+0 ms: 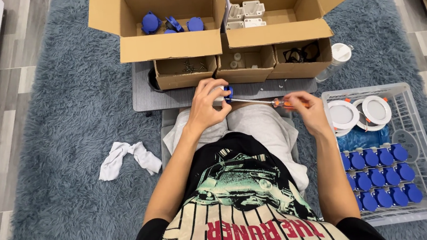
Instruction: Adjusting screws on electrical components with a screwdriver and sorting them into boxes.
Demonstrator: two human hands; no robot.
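Screwdriver [259, 101] is gripped in right hand [303, 108], tip set into blue-and-white fitting [223, 95] clasped by left hand [206, 104]; screw-driving step judged underway, steady alignment needed.

Shaggy grey rug [67, 153], matt brown cardboard boxes [173, 47], glossy blue plastic caps [380, 176], crumpled white cloth [126, 158].

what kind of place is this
Probably a home floor used as a makeshift assembly spot: a shaggy blue-grey rug on wood-look flooring, open cardboard boxes of small parts, and a white basket filled with finished blue-capped pieces.
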